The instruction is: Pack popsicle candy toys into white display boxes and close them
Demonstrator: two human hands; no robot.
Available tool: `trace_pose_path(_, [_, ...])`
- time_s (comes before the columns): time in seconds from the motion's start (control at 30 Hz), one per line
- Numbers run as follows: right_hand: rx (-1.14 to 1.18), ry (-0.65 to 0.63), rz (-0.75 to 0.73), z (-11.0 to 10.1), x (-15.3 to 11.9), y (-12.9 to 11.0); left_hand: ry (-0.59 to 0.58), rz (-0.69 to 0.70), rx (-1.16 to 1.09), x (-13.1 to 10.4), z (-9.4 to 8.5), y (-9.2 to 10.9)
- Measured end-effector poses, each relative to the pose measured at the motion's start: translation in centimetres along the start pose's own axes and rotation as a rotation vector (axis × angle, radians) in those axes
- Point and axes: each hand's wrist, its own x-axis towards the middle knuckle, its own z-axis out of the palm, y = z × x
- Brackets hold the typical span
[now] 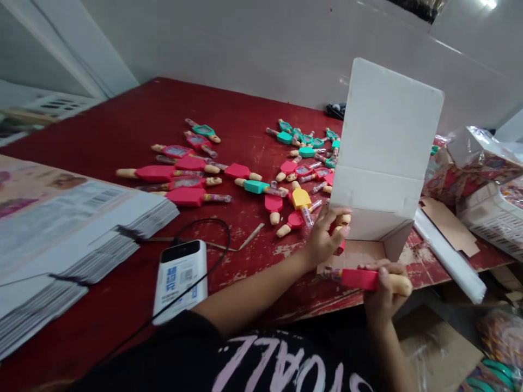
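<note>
My left hand is closed at the left side of an open white cardboard box. It grips a red toy with a beige end, mostly hidden by the fingers; a second beige end shows just above. My right hand is wrapped around another red toy, held level in front of the box. That toy has a rounded beige end on the right and a clear tube with small coloured contents on the left. The box's lid stands upright, and I see bare cardboard inside.
Several similar red toys, green toys and a yellow toy lie on the worn red table. A white device with a black cable and flat printed cartons are left. Wrapped boxes and a white basket stand right.
</note>
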Motion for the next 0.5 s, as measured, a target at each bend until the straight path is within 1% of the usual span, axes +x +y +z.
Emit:
trace_pose_path(0.07, [-0.040,-0.080,-0.179,0.9,-1.1,1.1,0.040,0.018,-0.037,-0.1,0.4,-0.2])
trace_pose_path(0.1, [-0.067,-0.133,-0.246,1.2,-1.5,1.4,0.049,0.030,-0.044,-0.2,0.4,-0.3])
trace_pose_path(0.13, [-0.093,-0.176,-0.278,1.4,-1.8,1.6,0.045,0.042,-0.049,-0.2,0.4,-0.5])
trace_pose_path(0.2, [-0.149,-0.208,-0.257,1.7,-1.7,1.5,0.025,0.070,-0.059,-0.2,0.4,-0.9])
trace_pose_path(0.23, [-0.193,-0.187,-0.225,1.9,-1.4,1.4,0.016,0.087,-0.058,-0.1,0.4,-1.1])
trace_pose_path(0.33, [-0.329,-0.055,-0.129,2.8,0.2,1.4,0.019,0.152,-0.032,-0.1,0.3,-1.5])
trace_pose_path(0.37, [-0.355,-0.033,-0.107,3.2,0.6,1.6,0.024,0.172,-0.017,-0.1,0.2,-1.6])
trace_pose_path(0.4, [-0.378,-0.031,-0.108,3.6,0.9,1.9,0.026,0.189,-0.002,-0.1,0.0,-1.5])
trace_pose_path(0.43, [-0.400,-0.056,-0.136,4.1,1.0,2.2,0.025,0.207,0.014,0.0,-0.2,-1.5])
trace_pose_path(0.5, [-0.446,-0.130,-0.256,4.8,0.7,2.9,0.010,0.242,0.055,0.0,-0.7,-1.4])
